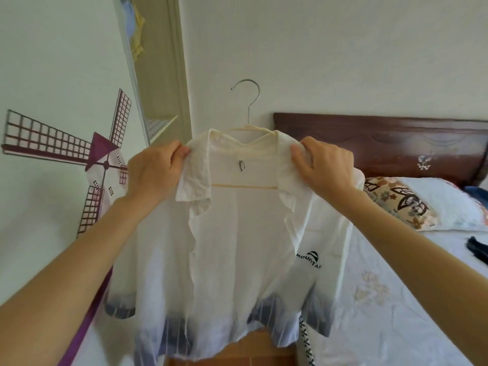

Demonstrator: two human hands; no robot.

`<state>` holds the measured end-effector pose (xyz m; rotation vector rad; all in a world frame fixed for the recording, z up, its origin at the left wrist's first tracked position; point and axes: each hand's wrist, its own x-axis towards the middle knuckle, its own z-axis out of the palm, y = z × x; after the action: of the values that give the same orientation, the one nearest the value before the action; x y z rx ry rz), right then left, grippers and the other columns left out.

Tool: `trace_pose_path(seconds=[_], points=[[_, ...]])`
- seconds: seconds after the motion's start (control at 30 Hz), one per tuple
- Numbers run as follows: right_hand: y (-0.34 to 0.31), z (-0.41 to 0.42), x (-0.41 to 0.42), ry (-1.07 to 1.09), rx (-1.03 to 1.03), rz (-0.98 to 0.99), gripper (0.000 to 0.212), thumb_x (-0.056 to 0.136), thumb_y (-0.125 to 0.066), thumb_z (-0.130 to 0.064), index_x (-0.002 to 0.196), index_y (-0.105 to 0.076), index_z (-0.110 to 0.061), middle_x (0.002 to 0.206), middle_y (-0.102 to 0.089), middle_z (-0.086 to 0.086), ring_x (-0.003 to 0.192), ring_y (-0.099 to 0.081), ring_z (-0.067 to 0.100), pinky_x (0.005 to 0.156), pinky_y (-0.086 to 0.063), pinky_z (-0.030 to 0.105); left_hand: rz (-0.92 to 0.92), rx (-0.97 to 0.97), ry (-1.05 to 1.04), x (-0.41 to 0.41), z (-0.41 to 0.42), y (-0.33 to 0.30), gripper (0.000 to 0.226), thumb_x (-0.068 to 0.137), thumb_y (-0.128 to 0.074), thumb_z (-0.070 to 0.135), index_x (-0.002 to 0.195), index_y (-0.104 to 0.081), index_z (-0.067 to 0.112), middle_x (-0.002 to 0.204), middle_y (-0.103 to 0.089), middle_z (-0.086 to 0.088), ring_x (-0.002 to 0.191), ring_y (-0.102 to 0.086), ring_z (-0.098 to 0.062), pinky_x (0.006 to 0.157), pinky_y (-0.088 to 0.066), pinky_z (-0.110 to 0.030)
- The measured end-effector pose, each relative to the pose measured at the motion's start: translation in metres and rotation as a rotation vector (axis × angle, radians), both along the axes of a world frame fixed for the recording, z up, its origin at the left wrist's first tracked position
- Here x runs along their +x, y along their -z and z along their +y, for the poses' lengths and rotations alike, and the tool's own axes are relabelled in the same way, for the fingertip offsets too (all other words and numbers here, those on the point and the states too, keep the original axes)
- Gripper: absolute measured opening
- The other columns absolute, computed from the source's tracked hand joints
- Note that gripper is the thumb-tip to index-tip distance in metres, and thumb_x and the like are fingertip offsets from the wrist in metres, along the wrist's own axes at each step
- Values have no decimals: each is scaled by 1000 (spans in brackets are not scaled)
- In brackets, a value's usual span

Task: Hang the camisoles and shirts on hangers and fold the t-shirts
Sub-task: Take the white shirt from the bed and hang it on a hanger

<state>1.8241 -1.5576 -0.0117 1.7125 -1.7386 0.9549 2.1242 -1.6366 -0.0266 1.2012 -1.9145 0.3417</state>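
Two hands up in the head view, both on one garment. Left hand (155,171) pinches the left collar and shoulder edge of the white shirt (232,233), fingers curled onto the cloth. Right hand (326,165) does the same at the right shoulder, thumb and fingers closed on the fabric. Between the hands sits the hanger (247,133): pale yellowish bar and shoulders inside the neck opening, metal hook standing up above both hands, hooked on nothing.

Progress, as a judgement: this shirt looks seated on the hanger with its shoulders being squared up; it is not yet put on any rail. Front is open and unbuttoned. Right of the right hand, on the bed (396,299), a dark garment (475,249) lies at the frame edge, likely unsorted; type unclear. No folded t-shirts and no camisoles visible, so most of the task seems left.

Shirt look: thin, semi-sheer white woven cloth, creased, notched collar, small neck label, black printed logo on the chest below the right hand, grey-blue striped band along hem and sleeve ends. Hangs straight down below both hands, held in the air beside the bed.

Beyond the right hand: patterned pillow (412,204), dark wooden headboard (383,143). Left of the left hand: windmill wall sticker (97,159).
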Motion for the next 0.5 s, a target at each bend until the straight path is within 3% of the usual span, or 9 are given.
trace_pose_path(seconds=[0.13,0.4,0.5], points=[[2,-60,-21,-13,-22,1,58,90,-23,-55,78,-59,-11,62,-53,-4,57,-49,21,54,-22,29,4,5,3,-18,-56,-1,50,99,-29,46,79,-56,9,61,-56,-5,54,-52,-28,50,-39,-31],[-14,-202,-88,-60,-69,-39,61,88,-23,-56,78,-59,-8,62,-58,3,59,-54,28,54,-34,33,-22,-38,-65,-81,-177,-31,47,97,-32,45,81,-58,9,66,-56,-4,59,-46,-24,49,-24,-28],[-27,-254,-111,-103,-94,-49,60,88,-25,-56,78,-59,-8,63,-58,1,60,-55,29,54,-30,32,-31,-43,-88,-101,-219,-46,48,96,-30,46,81,-57,9,67,-56,-4,59,-46,-24,50,-23,-29]])
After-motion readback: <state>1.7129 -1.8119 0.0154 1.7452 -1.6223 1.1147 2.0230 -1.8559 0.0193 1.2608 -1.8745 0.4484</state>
